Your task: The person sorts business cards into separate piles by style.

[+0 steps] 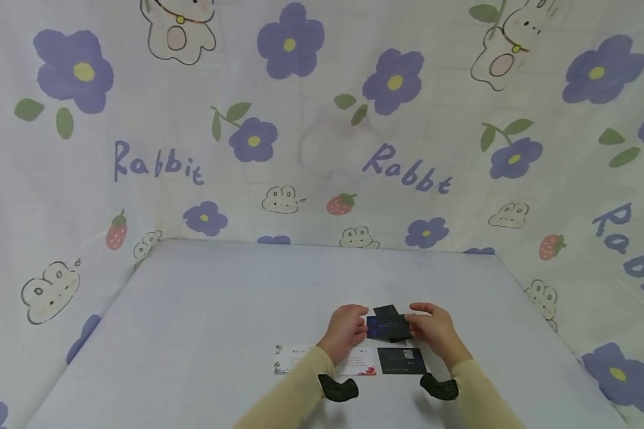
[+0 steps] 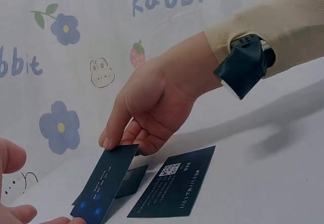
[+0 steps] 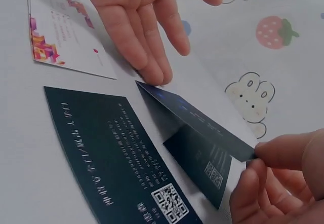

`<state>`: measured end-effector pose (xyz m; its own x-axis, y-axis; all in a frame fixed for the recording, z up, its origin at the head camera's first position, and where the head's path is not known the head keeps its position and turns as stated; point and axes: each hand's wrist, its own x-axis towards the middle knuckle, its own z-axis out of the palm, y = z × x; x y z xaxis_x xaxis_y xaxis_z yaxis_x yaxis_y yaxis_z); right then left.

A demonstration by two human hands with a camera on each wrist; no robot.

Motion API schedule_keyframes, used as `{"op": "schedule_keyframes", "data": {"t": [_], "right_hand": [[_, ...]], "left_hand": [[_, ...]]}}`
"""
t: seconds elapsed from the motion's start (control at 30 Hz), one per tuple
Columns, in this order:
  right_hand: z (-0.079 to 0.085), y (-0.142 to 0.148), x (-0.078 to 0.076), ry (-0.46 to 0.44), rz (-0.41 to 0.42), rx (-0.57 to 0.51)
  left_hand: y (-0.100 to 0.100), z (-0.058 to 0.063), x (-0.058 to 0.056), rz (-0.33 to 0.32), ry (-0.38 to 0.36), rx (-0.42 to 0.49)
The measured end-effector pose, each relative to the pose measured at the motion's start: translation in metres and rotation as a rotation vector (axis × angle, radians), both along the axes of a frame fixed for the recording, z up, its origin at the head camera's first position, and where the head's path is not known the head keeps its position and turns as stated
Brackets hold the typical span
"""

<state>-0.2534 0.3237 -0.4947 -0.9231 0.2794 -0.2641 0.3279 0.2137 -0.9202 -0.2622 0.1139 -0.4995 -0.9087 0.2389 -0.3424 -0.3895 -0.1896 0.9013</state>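
A dark business card (image 1: 388, 327) with blue spots is tilted up off the table, its right end pinched between thumb and fingers of my right hand (image 1: 434, 330). At the card's left end is my left hand (image 1: 346, 330); its fingers are extended, the tips at or touching the card's corner, and the thumb stands apart. Beneath and behind the raised card lies another dark card (image 3: 200, 163) with a QR code, partly covered. Nearer me, a dark card (image 1: 401, 361) with a QR code and white lettering lies flat.
To the left of the flat dark card lies a white card (image 1: 362, 361) with red and orange print. Another white card (image 1: 287, 359) with leaf print is farther left, partly behind my left forearm. A patterned curtain (image 1: 311, 149) encloses the white table (image 1: 193, 310).
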Motion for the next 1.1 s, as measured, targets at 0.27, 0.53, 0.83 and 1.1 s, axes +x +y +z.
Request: {"op": "schedule_keyframes", "data": {"t": [0.27,0.53,0.83,1.1], "right_hand": [[0.005,0.002,0.016,0.026,0.033,-0.064],[0.013,0.000,0.032,0.077,0.009,0.009],[0.020,0.000,0.052,0.110,-0.004,0.093],[0.020,0.006,0.061,0.092,0.014,0.159]], "left_hand": [[-0.001,0.002,0.007,-0.033,0.120,-0.078],[-0.003,0.017,0.028,-0.096,0.254,-0.249],[-0.008,0.028,0.045,-0.149,0.288,-0.256],[-0.013,0.028,0.057,-0.203,0.270,-0.212]]}}
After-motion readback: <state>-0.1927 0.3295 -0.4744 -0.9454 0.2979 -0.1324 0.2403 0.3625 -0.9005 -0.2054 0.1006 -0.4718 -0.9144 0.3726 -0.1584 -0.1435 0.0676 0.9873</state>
